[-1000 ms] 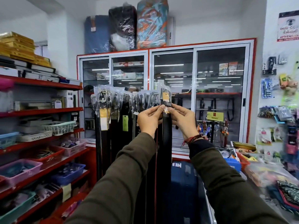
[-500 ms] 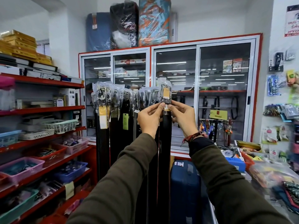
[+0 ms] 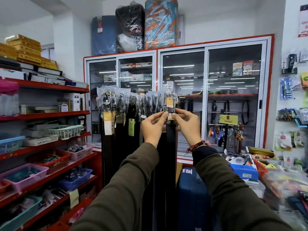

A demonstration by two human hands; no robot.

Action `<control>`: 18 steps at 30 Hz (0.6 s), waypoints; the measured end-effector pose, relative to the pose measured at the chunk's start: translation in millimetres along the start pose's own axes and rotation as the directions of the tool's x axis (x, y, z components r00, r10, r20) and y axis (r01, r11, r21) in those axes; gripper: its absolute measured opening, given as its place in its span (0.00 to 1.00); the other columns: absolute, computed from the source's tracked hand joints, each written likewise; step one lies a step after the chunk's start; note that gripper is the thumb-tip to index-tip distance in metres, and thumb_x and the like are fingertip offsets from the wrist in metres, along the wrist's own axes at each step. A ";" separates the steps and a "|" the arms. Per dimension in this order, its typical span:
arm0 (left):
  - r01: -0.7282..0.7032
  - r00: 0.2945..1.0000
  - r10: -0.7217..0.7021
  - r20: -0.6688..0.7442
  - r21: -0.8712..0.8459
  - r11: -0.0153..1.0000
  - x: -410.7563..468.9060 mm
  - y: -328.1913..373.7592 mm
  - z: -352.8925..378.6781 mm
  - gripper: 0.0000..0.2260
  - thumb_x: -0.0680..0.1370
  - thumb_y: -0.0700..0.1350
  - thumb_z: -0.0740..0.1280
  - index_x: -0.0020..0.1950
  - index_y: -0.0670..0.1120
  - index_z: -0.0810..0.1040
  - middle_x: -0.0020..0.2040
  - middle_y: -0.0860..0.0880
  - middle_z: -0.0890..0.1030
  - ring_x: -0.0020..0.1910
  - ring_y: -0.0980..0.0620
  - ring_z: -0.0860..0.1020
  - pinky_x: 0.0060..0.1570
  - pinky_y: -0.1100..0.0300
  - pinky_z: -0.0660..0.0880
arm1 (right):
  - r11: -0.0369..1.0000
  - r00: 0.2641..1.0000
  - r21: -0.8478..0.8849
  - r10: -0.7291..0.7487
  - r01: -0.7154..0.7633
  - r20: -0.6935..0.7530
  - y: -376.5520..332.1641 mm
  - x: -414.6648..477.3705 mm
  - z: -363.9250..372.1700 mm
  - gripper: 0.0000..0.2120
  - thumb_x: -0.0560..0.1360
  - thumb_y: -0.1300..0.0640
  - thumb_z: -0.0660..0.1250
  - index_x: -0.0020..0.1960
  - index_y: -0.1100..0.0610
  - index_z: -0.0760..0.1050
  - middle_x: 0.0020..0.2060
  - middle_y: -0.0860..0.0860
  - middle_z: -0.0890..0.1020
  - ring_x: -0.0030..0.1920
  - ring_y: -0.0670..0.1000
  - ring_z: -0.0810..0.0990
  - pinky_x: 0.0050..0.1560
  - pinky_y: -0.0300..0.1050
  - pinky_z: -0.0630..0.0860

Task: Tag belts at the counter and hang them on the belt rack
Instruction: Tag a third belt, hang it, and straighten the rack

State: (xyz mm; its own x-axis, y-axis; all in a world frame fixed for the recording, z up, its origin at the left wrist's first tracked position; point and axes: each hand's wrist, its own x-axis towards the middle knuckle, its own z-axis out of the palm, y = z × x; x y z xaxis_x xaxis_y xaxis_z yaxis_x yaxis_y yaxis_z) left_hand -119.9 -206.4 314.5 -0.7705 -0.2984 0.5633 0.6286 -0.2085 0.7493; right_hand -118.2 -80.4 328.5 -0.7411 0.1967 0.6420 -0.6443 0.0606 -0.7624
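Belt [image 3: 170, 147] — both hands pinching (rack-hung) | glass cabinet [image 3: 233, 97] behind

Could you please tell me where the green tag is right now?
In the head view, the green tag hangs left of centre among the hanging belts, just left of the left hand.

Your sleeves [image 3: 133, 189] are olive; the belts [image 3: 170, 147] black and dark brown. Tags: yellow [image 3: 107, 121], green [image 3: 131, 127]. Shelves [image 3: 50, 115] red, suitcase [image 3: 193, 197] blue.
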 end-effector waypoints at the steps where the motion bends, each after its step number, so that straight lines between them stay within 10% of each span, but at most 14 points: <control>1: -0.025 1.000 0.025 0.003 0.063 0.998 0.8 -0.7 -2.6 0.10 0.74 0.49 0.77 0.53 0.47 0.87 0.46 0.47 0.89 0.47 0.51 0.87 0.46 0.54 0.85 | 0.999 1.000 -0.031 -0.023 0.023 0.005 2.6 -0.9 0.9 0.17 0.76 0.57 0.72 0.65 0.55 0.80 0.50 0.55 0.87 0.53 0.57 0.86 0.44 0.52 0.86; 5: -0.252 0.966 0.252 0.052 0.389 0.886 -0.6 -1.3 -11.2 0.13 0.78 0.47 0.72 0.62 0.47 0.84 0.48 0.55 0.86 0.45 0.66 0.83 0.53 0.58 0.83 | 0.886 0.956 -0.373 -0.292 0.276 0.014 15.2 -8.7 1.3 0.23 0.81 0.56 0.62 0.76 0.53 0.67 0.70 0.51 0.74 0.67 0.50 0.77 0.67 0.47 0.76; 10: -0.593 0.794 0.466 0.390 0.665 0.455 3.1 -1.7 -18.5 0.29 0.82 0.44 0.62 0.82 0.50 0.56 0.83 0.50 0.57 0.82 0.53 0.57 0.78 0.63 0.55 | 0.615 0.861 -0.616 -0.448 0.492 0.240 32.8 -9.3 -1.4 0.29 0.84 0.54 0.56 0.82 0.51 0.50 0.82 0.46 0.52 0.83 0.49 0.48 0.82 0.50 0.51; 14: -0.697 0.678 0.441 0.588 0.704 0.134 18.5 -0.3 -23.7 0.33 0.80 0.42 0.60 0.83 0.47 0.49 0.85 0.46 0.48 0.84 0.45 0.45 0.81 0.44 0.53 | 0.453 0.831 -0.721 -0.458 0.524 0.316 38.8 2.8 1.3 0.29 0.84 0.48 0.53 0.83 0.49 0.48 0.83 0.44 0.49 0.83 0.50 0.43 0.81 0.61 0.45; 18: -0.666 0.715 0.309 0.627 0.746 0.027 34.7 -4.6 -27.4 0.33 0.82 0.46 0.58 0.83 0.49 0.45 0.85 0.49 0.44 0.84 0.46 0.41 0.81 0.43 0.49 | 0.407 0.831 -0.739 -0.405 0.537 0.381 44.9 18.5 7.1 0.30 0.84 0.46 0.51 0.83 0.48 0.45 0.83 0.43 0.46 0.83 0.51 0.42 0.81 0.62 0.45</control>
State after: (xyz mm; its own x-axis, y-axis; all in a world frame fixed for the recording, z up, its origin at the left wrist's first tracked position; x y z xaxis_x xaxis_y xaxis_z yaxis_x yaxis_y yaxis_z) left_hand -146.6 -241.3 321.0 -0.4231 0.3064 0.8527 0.4511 0.8874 -0.0950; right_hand -162.3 -81.0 306.7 -0.4273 -0.2342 0.8733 -0.5209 0.8532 -0.0261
